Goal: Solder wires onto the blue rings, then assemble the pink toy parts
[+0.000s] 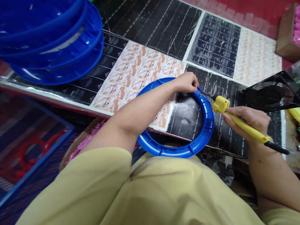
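Observation:
A blue plastic ring (208, 122) lies at the table's near edge, partly over my lap, with a thin wire (156, 82) running along its far side. My left hand (186, 82) reaches across the ring, its fingers closed in a pinch at the far right rim, on what looks like a thin wire. My right hand (252, 120) is wrapped around the yellow handle of a soldering iron (222, 104) with a black cord end. The iron's tip points left at the rim, close to my left fingertips. Whether it touches there I cannot tell.
Several large blue plastic rings or covers (70, 59) are stacked at the left. A black fan (269, 93) stands at the right, below a cardboard box (287, 37) with pink pieces. Printed sheets (126, 72) cover the table. A blue crate (53, 150) with red rings sits at the lower left.

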The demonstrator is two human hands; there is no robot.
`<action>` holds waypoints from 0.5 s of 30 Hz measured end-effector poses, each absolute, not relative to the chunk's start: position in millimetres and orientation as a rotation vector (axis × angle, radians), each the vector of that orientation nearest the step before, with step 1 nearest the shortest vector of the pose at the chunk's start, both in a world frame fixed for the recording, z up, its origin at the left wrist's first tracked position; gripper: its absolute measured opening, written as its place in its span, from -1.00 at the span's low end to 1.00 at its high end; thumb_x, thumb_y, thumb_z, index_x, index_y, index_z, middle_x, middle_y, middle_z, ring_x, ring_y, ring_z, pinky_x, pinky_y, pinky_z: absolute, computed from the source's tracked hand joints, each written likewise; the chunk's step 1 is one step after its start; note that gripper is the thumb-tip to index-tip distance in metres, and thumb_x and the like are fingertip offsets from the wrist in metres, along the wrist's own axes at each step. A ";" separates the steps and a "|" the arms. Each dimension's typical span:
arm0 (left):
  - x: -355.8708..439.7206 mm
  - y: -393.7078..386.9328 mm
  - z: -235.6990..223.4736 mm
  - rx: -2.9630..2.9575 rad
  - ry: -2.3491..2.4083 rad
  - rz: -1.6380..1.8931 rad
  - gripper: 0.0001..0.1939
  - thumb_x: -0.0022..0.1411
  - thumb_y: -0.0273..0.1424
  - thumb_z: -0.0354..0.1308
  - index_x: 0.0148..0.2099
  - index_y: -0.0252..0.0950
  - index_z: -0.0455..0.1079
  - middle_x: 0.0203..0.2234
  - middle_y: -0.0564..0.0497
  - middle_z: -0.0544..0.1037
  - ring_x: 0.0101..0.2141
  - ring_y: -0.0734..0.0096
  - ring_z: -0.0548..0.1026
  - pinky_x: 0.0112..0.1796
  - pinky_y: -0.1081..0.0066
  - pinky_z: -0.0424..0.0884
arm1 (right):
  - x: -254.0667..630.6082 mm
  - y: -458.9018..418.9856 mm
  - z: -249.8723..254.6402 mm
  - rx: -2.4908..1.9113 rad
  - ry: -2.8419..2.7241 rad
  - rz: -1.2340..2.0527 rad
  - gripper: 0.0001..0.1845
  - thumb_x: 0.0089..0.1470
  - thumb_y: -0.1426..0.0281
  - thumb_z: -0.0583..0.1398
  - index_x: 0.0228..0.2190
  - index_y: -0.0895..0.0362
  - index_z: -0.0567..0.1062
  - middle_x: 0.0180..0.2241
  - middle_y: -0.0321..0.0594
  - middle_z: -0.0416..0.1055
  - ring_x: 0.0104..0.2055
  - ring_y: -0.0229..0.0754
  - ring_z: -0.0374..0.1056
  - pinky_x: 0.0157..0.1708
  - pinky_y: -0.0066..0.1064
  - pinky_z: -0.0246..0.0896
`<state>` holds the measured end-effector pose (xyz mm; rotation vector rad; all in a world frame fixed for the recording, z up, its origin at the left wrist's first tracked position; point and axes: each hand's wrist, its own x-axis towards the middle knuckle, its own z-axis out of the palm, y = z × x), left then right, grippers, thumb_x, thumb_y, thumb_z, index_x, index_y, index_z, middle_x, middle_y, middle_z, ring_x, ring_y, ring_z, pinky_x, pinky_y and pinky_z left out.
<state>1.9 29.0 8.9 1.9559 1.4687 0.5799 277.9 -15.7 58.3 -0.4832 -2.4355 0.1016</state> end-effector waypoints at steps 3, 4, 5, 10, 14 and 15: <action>1.6 29.6 7.2 1.961 1.460 0.591 -0.84 0.02 -0.52 0.18 -0.35 -0.38 0.59 -0.25 -0.11 0.64 -0.14 0.26 0.56 -0.01 0.34 0.39 | 277.3 -14.9 58.7 -0.484 -2.423 0.073 -0.88 0.08 0.39 0.35 -0.32 -0.01 0.52 -0.40 -0.32 0.61 -0.48 -0.19 0.54 -0.55 -0.43 0.46; 1.4 30.0 6.6 1.967 1.457 0.594 -0.84 0.02 -0.51 0.18 -0.35 -0.37 0.59 -0.26 -0.10 0.64 -0.14 0.27 0.56 -0.02 0.34 0.39 | 277.1 -14.9 58.7 -0.471 -2.412 0.054 -0.87 0.07 0.39 0.36 -0.32 0.01 0.52 -0.41 -0.32 0.61 -0.49 -0.20 0.53 -0.55 -0.45 0.45; 1.2 30.4 6.0 1.974 1.454 0.595 -0.84 0.03 -0.51 0.18 -0.35 -0.37 0.58 -0.26 -0.10 0.65 -0.14 0.27 0.56 -0.02 0.35 0.40 | 276.9 -15.2 58.7 -0.451 -2.398 0.022 -0.85 0.05 0.39 0.38 -0.31 0.04 0.53 -0.41 -0.30 0.61 -0.50 -0.21 0.53 -0.55 -0.48 0.44; 0.9 30.4 6.6 1.973 1.446 0.583 -0.85 0.03 -0.51 0.19 -0.34 -0.38 0.59 -0.22 -0.13 0.65 -0.13 0.23 0.55 -0.01 0.32 0.40 | 281.5 -21.8 53.6 -0.611 -2.339 -0.186 -0.51 0.04 0.37 0.39 0.03 0.14 0.50 -0.36 -0.15 0.63 -0.44 -0.12 0.57 -0.44 -0.47 0.49; 1.4 28.5 8.5 1.939 1.448 0.595 -0.85 0.01 -0.52 0.20 -0.36 -0.37 0.58 -0.21 -0.14 0.63 -0.11 0.21 0.55 0.02 0.29 0.39 | 295.8 -29.1 39.8 -0.849 -2.226 -0.085 -0.33 0.02 0.35 0.40 0.16 -0.01 0.42 -0.32 -0.29 0.63 -0.37 -0.10 0.59 -0.40 -0.43 0.52; 1.3 28.5 8.6 1.931 1.449 0.600 -0.86 0.01 -0.52 0.20 -0.36 -0.37 0.58 -0.21 -0.14 0.63 -0.10 0.21 0.55 0.02 0.29 0.39 | 300.1 -31.0 35.1 -0.896 -2.184 -0.045 -0.34 0.02 0.35 0.40 0.16 -0.03 0.43 -0.30 -0.31 0.63 -0.35 -0.10 0.59 -0.38 -0.42 0.52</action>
